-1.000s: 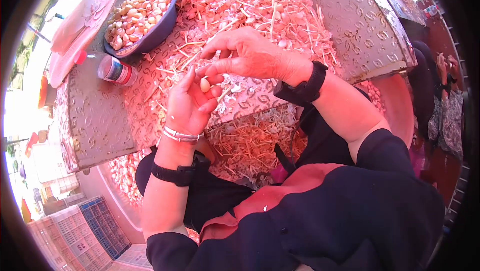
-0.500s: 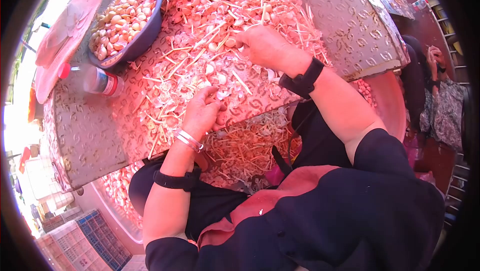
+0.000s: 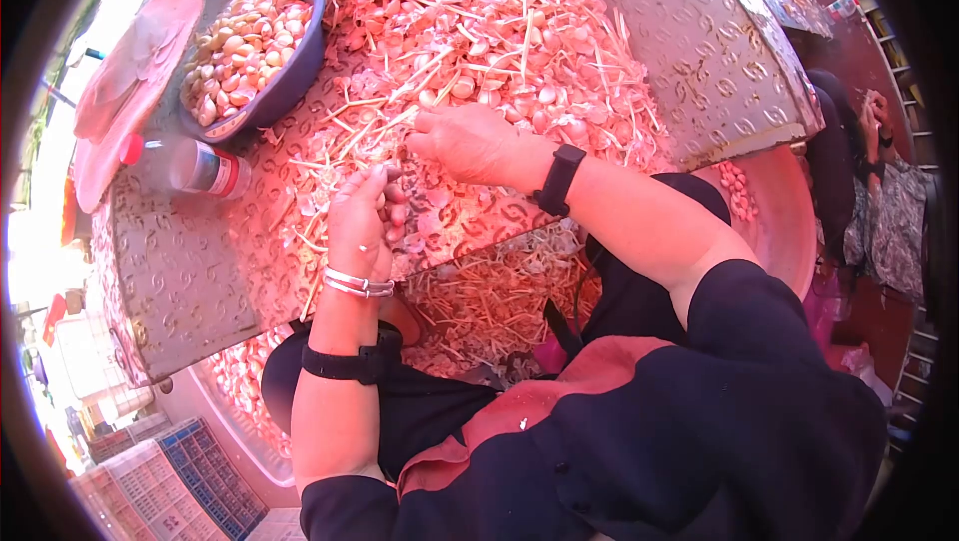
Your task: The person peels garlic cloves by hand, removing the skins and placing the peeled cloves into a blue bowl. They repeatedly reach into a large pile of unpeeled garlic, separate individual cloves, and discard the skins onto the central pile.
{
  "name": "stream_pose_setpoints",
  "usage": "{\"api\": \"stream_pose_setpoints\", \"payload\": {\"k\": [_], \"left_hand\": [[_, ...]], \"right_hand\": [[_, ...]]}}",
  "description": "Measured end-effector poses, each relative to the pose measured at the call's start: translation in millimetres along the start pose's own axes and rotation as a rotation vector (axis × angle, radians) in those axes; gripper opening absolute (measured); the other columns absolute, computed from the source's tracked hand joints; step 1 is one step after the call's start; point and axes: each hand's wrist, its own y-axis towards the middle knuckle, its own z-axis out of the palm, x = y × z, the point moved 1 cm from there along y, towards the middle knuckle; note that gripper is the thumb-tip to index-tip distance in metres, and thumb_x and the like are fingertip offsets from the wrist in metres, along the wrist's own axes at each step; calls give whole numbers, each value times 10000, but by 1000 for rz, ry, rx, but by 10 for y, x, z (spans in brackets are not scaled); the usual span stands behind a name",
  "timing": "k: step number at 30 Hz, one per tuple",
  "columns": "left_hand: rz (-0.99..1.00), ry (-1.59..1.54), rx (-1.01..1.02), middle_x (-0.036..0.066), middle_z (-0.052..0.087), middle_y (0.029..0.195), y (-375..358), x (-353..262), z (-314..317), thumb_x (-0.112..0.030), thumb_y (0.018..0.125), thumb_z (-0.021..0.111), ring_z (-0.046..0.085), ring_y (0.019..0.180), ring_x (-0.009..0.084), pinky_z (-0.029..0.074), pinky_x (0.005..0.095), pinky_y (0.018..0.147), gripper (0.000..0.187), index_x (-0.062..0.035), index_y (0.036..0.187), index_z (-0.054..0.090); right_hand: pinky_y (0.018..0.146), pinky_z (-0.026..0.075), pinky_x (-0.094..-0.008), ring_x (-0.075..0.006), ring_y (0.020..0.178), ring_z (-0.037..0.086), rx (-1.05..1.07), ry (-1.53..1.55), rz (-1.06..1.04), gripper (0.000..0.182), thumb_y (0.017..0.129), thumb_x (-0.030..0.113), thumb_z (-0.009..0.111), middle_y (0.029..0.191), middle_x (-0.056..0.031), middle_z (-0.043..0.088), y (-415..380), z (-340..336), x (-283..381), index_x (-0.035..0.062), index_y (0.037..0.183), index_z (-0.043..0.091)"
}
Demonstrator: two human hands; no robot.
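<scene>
My left hand (image 3: 365, 221), with silver bangles at the wrist, is over the near part of the metal table (image 3: 185, 281). Its fingers are curled together, and what they hold is too small to name. Just above and to the right is my right hand (image 3: 470, 144), palm down, fingers bent and pressed together over garlic scraps; its fingertips hide whatever is in them. A large heap of garlic cloves, skins and stalks (image 3: 479, 21) lies beyond both hands. At the upper left stands a blue bowl (image 3: 290, 76) full of garlic cloves.
Left of the bowl are a pink hat (image 3: 135, 81) and a clear bottle (image 3: 212, 171) lying on its side. Below the table are stalks (image 3: 499, 291), a tub (image 3: 779, 211) at right and crates (image 3: 190, 471) at lower left. Another person (image 3: 884, 201) sits at the far right.
My right hand has moved left and toward me, from the heap to beside my left hand. My left hand has shifted slightly left, its fingers now more upright.
</scene>
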Motion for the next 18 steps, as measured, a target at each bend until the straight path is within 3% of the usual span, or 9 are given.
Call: {"api": "stream_pose_setpoints", "payload": {"k": [2, 6, 9, 12, 15, 17, 18], "left_hand": [[-18, 29, 11, 14, 531, 670, 33, 22, 8, -136, 896, 486, 494, 501, 81, 335, 192, 380, 140, -26, 928, 567], [-30, 152, 18, 29, 550, 720, 111, 122, 14, -146, 908, 459, 541, 589, 110, 404, 190, 445, 203, -6, 1008, 567], [-109, -138, 142, 126, 603, 880, 147, 148, 1, -248, 945, 382, 620, 736, 200, 509, 232, 572, 346, 37, 1092, 511], [-82, -300, 256, 161, 599, 948, 170, 130, -69, -264, 948, 373, 626, 786, 221, 517, 236, 608, 371, 44, 1129, 476], [-55, -264, 238, 190, 585, 986, 114, 99, 3, -151, 937, 379, 626, 843, 249, 541, 264, 664, 304, 59, 1143, 457], [-83, -218, 210, 208, 579, 1013, 70, 54, 72, -44, 917, 376, 626, 875, 270, 550, 281, 701, 267, 68, 1147, 452], [-88, -181, 176, 193, 568, 1056, 54, 62, 80, -78, 909, 431, 619, 888, 243, 543, 228, 663, 309, 65, 1183, 444]], "right_hand": [[656, 491, -400, -274, 868, 578, 89, -29, 182, 124, 753, 122, 572, 931, -102, 540, -15, -58, -18, 67, 863, 559], [672, 495, -402, -285, 883, 580, 55, -73, 185, 134, 757, 129, 576, 973, -128, 546, -41, 23, -35, 47, 862, 563], [664, 500, -404, -301, 843, 598, -9, -75, 229, 143, 741, 109, 580, 983, -154, 552, -15, 46, -21, 16, 848, 561], [639, 501, -415, -317, 777, 616, 80, -70, 296, 155, 741, 89, 564, 919, -162, 569, -8, -21, -54, -5, 864, 550], [606, 513, -419, -338, 715, 632, -36, -43, 250, 146, 785, 91, 488, 817, -185, 601, -64, -141, -7, -23, 794, 579], [626, 500, -420, -314, 747, 624, 48, -79, 236, 121, 793, 86, 496, 821, -166, 579, -71, -181, 60, -1, 870, 527], [626, 500, -420, -314, 747, 624, 31, -80, 228, 121, 793, 86, 496, 821, -166, 579, -67, -199, 71, -1, 870, 527]]}}
